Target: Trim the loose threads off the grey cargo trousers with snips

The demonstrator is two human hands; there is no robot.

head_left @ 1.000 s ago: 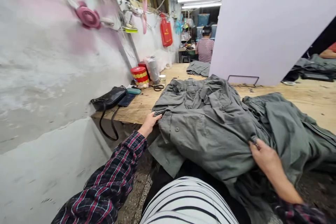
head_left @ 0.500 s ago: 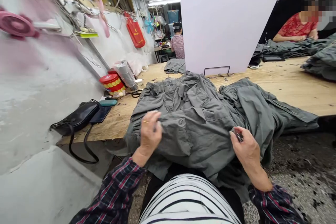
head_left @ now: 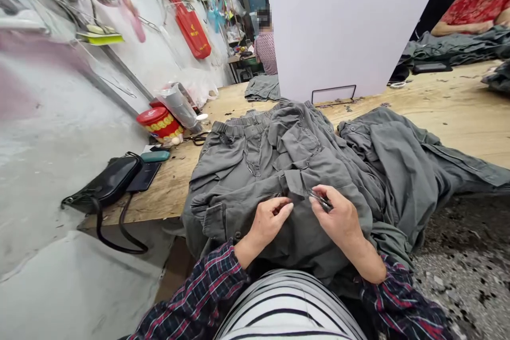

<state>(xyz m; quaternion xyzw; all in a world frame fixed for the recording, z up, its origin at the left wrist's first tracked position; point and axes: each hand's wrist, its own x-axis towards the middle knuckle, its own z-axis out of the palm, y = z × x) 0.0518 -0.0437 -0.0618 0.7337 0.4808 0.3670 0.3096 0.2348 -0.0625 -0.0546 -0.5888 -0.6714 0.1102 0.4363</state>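
Grey-green cargo trousers [head_left: 255,156] lie over the front of the wooden table, waistband pointing away from me. My left hand [head_left: 269,223] is closed in a pinch over the trouser leg, just below a pocket flap [head_left: 295,183]; what sits between thumb and finger is too small to make out. Close by on the right, my right hand [head_left: 338,218] grips small dark metal thread snips [head_left: 322,202], their tip beside the flap. Most of the snips is hidden by the fingers.
More grey-green garments [head_left: 398,154] are heaped to the right. On the left are a black bag [head_left: 109,180], a phone [head_left: 144,176] and a red tin [head_left: 161,121]. Black-handled scissors [head_left: 199,139] lie behind. A white board [head_left: 342,26] stands across the table; a person in red [head_left: 474,8] handles cloth.
Both hands have moved inward to the pocket flap and now nearly meet. My left hand went from loosely open to a pinch. The trouser leg has shifted, showing a pocket at the left.
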